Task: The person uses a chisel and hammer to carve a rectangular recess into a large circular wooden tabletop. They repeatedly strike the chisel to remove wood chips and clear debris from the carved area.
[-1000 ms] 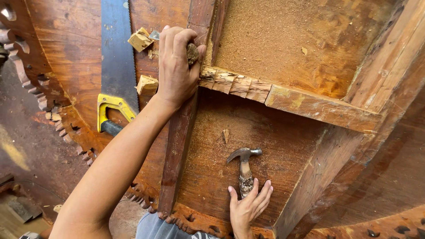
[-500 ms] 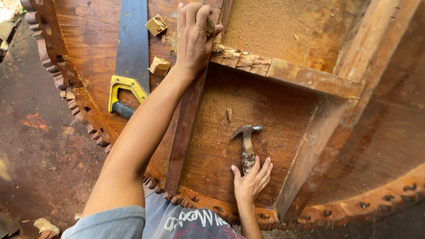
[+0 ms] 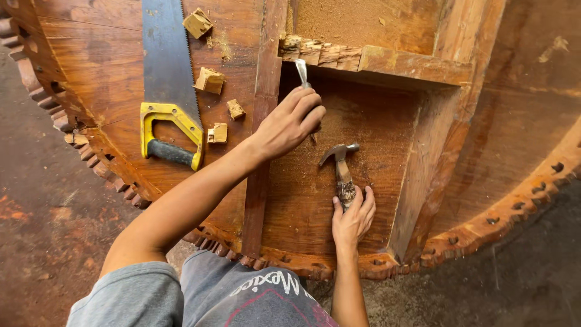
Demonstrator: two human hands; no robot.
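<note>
A chisel [image 3: 302,72] with a bright metal blade stands in the upper middle of the frame, its tip against the chipped end of a cross beam [image 3: 387,60], and the left hand [image 3: 289,124] is closed around its lower part with the fingers folded over it. Just below, in the middle of the frame, a claw hammer [image 3: 341,166] lies on the dusty floor of a sunken wooden panel [image 3: 375,133]; the right hand [image 3: 353,215] lies on the worn handle end with the fingers spread, touching it, but it is not clear if it really clamps it. Both tools are inside a large round carved wooden piece [image 3: 514,200] with a toothed rim. A long upright batten [image 3: 265,91] runs just left of the left hand. Further left, in the upper left of the frame, a handsaw [image 3: 166,79] with a yellow and black handle lies flat, and several small wood offcuts [image 3: 210,80] lie near its blade. Sawdust covers the recess at the top.
</note>
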